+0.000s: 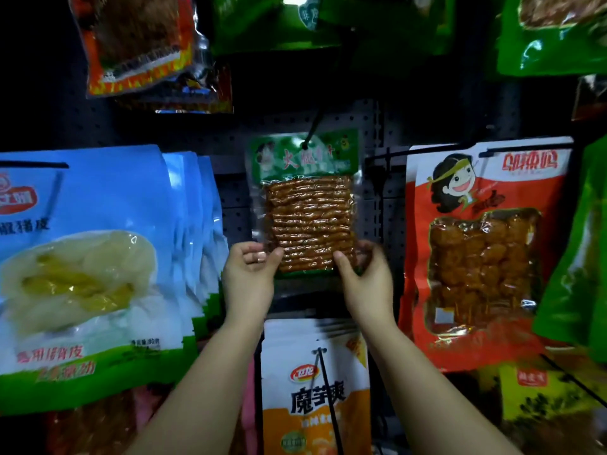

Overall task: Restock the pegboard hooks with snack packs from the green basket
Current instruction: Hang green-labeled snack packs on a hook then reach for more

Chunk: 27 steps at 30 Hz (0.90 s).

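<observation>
Two hands, left hand and right hand, pinch the hooked snack pack.

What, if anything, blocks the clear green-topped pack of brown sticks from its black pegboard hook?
Nothing visible. The clear green-topped pack of brown sticks is already threaded on the black hook, with the left hand and right hand gripping its bottom corners.

Centre snack pack: clear glossy plastic film, wrinkled tight over ridged brown sticks; green printed header. Pegboard, upper centre: dark, matt, perforated panel, looks like metal. Hook: thin dark rod. Blue packs, left of frame: smooth glossy plastic with clear window. Orange pack, right: shiny film, crinkled window.
</observation>
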Tool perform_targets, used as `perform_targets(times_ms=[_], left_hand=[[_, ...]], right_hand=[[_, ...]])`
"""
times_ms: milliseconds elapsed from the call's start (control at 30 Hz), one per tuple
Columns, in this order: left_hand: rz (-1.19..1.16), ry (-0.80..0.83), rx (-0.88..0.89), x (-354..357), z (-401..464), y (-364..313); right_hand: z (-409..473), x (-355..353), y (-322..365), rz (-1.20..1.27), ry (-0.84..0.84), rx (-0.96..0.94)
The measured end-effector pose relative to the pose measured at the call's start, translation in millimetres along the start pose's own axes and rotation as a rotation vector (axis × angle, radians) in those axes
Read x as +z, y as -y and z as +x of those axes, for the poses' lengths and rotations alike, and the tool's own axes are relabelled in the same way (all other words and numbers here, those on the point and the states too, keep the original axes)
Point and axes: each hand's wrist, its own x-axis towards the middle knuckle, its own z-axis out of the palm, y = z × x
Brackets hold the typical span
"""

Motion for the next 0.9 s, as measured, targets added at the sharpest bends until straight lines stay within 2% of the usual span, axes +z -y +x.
perform_targets(times_ms=[167,367,467,567,733,900], left_hand=[[0.063,-0.066,-0.063,-8.5,-19.3,34.2],[0.053,0.049,-0.148,-55.0,-81.5,67.5],[0.091,0.168,-0.166,-89.0,-130.1,78.7],[0.11,0.361,-0.22,-111.9,-186.3,90.2],[0.228,0.712,-0.321,-119.4,-272.7,128.4],[0.243,0.928,-0.508,-95.1,-370.4,179.4]], right_hand=[[-16.8,-7.2,-18.6,-0.1,0.085,0.167],[-89.6,-44.1,-26.4,-0.009,0.242,0.284],[-137.3,-77.1,-24.3,0.008,0.331,0.3],[-195.1,-121.5,-33.6,-0.004,0.316,0.368],[-312.4,-196.5,-76.4,-0.14,0.148,0.684],[-416.2,-268.0,-119.2,-0.32,0.044,0.968]])
